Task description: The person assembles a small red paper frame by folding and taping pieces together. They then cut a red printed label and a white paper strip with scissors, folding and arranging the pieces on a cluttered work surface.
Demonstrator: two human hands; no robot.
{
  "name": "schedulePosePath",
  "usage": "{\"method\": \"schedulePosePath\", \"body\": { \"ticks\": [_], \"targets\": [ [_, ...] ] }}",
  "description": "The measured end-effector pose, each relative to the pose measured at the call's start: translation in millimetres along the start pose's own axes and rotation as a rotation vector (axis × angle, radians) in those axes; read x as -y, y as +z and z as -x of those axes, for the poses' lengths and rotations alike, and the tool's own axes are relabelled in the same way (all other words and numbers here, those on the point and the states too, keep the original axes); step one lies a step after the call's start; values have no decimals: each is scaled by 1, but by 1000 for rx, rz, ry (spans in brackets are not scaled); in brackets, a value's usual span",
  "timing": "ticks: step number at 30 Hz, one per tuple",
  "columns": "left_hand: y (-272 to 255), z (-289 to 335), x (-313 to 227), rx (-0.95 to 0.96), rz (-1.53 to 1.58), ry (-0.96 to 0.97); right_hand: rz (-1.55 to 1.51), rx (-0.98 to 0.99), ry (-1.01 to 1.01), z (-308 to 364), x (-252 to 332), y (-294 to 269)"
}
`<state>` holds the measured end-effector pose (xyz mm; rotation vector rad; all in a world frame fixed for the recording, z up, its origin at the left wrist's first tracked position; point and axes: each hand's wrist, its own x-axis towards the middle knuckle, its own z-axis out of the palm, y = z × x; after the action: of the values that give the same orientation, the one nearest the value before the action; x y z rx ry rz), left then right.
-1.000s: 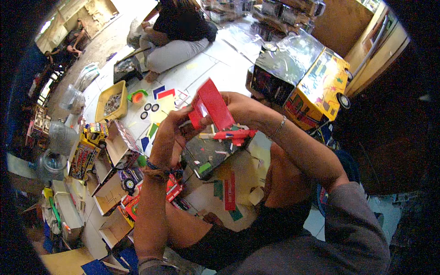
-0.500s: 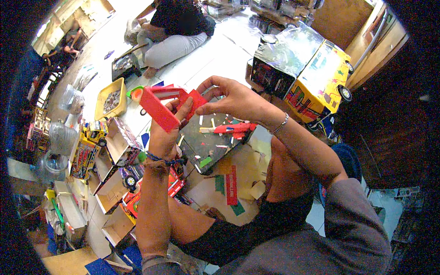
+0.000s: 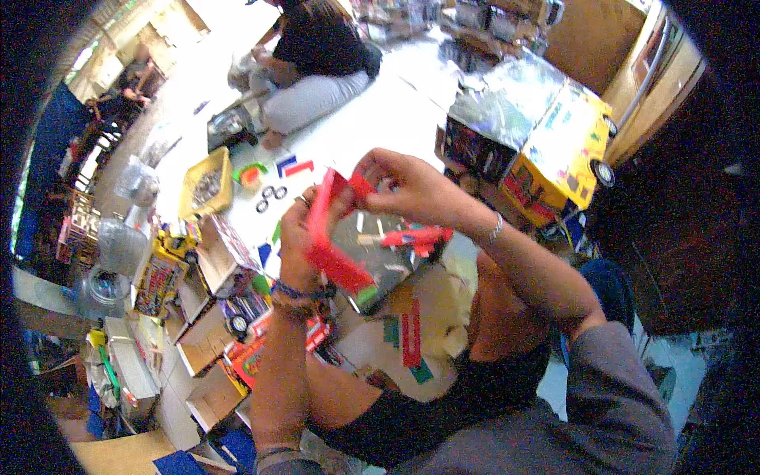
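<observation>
Head view — both hands [image 3: 294, 237] [image 3: 412, 186] grip a red cardboard piece [image 3: 328, 245].

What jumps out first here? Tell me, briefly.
The bright red plastic piece at the centre of the view, raised in both hands: the left hand has its grip on the long side, the right hand pinches the top end. Next, the big yellow toy bus box on the floor to the upper right, and the yellow tray of small parts to the upper left.
</observation>
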<state>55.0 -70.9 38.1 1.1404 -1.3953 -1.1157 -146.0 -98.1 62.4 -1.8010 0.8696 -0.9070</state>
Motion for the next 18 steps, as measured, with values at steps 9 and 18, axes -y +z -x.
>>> {"method": "schedulePosePath", "body": {
  "ticks": [9, 18],
  "targets": [
    [-8, 19, -52, 10, 91, 268, 615, -233, -659, 22, 41, -15],
    [3, 38, -68, 171, 417, -170, 490, -234, -597, 27, 48, -11]
  ]
}}
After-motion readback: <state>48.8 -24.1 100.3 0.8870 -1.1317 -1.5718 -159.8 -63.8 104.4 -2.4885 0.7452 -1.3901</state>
